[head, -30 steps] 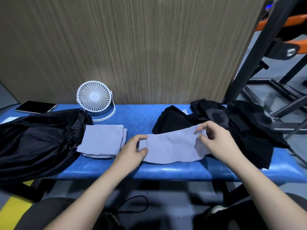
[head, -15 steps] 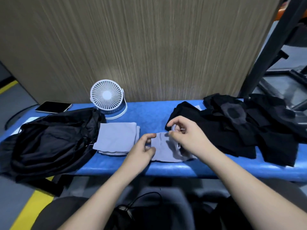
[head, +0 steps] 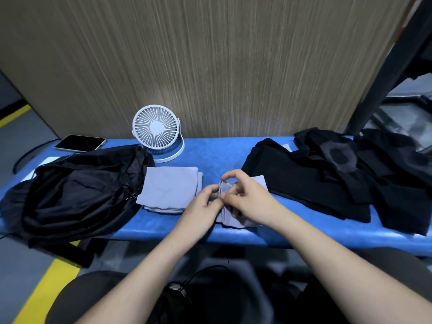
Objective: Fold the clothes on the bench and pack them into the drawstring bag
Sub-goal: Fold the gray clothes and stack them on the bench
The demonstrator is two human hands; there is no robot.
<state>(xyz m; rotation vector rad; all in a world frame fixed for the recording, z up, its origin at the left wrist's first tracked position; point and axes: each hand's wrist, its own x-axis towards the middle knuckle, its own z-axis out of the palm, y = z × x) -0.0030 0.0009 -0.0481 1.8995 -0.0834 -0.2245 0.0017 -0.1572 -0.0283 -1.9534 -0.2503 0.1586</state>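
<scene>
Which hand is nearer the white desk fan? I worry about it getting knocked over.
Left. The left hand grips the grey cloth in front of and right of the white desk fan; the right hand holds the same cloth farther right.

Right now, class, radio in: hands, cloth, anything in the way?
Left hand and right hand both pinching grey cloth, mid-fold. Drawstring bag open, left. Folded grey piece lies between.

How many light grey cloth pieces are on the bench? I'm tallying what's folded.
2. One folded grey cloth lies beside the black drawstring bag; the other grey cloth is pinched by both hands, left and right. More may hide under the black clothes.
</scene>
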